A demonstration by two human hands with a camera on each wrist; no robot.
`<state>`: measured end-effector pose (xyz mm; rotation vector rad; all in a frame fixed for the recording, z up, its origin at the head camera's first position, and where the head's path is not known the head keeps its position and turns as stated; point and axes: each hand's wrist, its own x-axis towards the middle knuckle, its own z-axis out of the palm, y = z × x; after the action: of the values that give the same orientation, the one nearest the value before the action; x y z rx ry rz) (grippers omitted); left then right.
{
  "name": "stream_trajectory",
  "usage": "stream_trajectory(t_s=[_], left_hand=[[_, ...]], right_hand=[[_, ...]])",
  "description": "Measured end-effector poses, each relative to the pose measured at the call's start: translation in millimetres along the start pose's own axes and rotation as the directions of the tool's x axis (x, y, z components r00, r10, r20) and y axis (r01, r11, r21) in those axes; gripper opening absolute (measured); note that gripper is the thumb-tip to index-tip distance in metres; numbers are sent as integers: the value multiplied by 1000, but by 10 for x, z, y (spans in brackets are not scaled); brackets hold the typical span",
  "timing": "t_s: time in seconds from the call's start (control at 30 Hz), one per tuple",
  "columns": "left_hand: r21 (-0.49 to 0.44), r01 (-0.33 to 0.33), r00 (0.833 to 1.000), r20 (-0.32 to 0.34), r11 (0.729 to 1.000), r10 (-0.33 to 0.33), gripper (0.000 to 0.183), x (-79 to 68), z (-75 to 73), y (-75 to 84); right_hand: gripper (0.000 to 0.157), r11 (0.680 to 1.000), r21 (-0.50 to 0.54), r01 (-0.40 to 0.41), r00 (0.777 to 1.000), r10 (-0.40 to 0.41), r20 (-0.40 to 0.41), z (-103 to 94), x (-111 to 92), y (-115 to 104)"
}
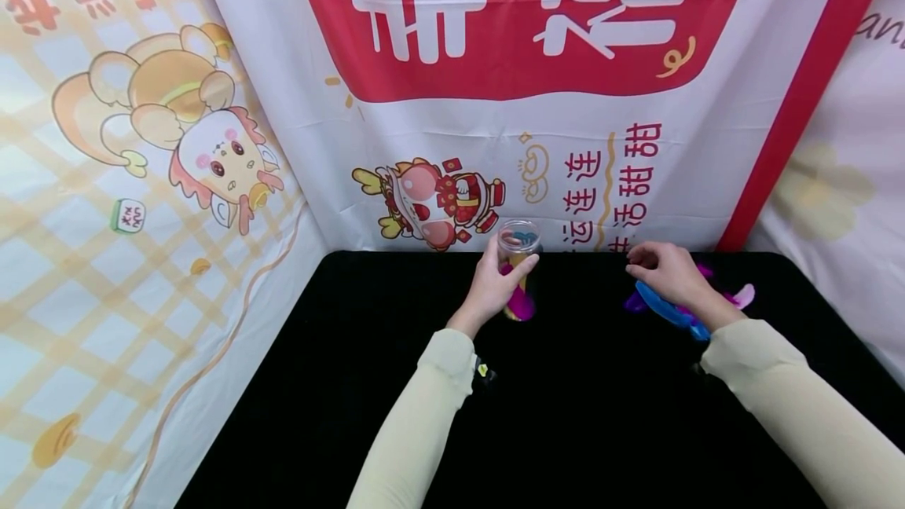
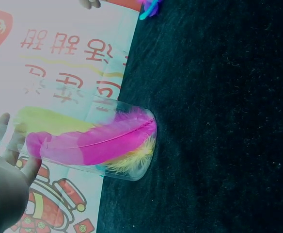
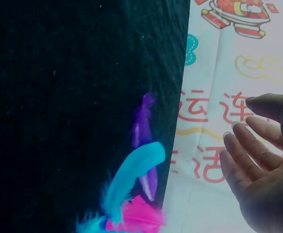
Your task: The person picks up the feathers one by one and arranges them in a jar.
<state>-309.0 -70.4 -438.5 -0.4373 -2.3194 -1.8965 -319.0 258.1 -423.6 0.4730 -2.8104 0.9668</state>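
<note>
My left hand (image 1: 495,281) grips a clear jar (image 1: 519,231) round its upper part, near the back edge of the table. Inside the jar show a magenta feather (image 2: 110,143), a yellow-green feather (image 2: 54,120) and some pale yellow fluff (image 2: 132,159). To the right, my right hand (image 1: 668,272) hovers over a loose group of feathers, its fingers loosely bent with nothing between them. That group has a blue feather (image 3: 132,170), a purple one (image 3: 143,128), a hot-pink one (image 3: 139,216) and a pale pink one (image 1: 744,295), partly covered by the hand in the head view.
A black cloth (image 1: 566,415) covers the table. Right behind its back edge hangs a white and red printed banner (image 1: 424,132). Another printed sheet (image 1: 141,258) hangs along the left side, and a white one (image 1: 834,203) along the right.
</note>
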Motion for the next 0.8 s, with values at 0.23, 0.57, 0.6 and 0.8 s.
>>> stream_trajectory(t_s=[0.23,0.57,0.6,0.8], left_hand=[[-13,8,1000,11,1000,-8,65,-2,-6,1],[-49,29,999,30,998,-28,63,-100,-27,272],[-50,29,999,32,998,-27,63,-112,-31,306],[-49,24,999,34,998,-23,65,-74,-31,212]], right_hand=[[27,1000,7,-13,1000,12,20,2,-18,122],[27,1000,-9,-19,1000,19,25,8,-58,257],[28,1000,-9,-21,999,21,29,6,-63,266],[31,999,-18,-29,998,29,50,2,-78,352]])
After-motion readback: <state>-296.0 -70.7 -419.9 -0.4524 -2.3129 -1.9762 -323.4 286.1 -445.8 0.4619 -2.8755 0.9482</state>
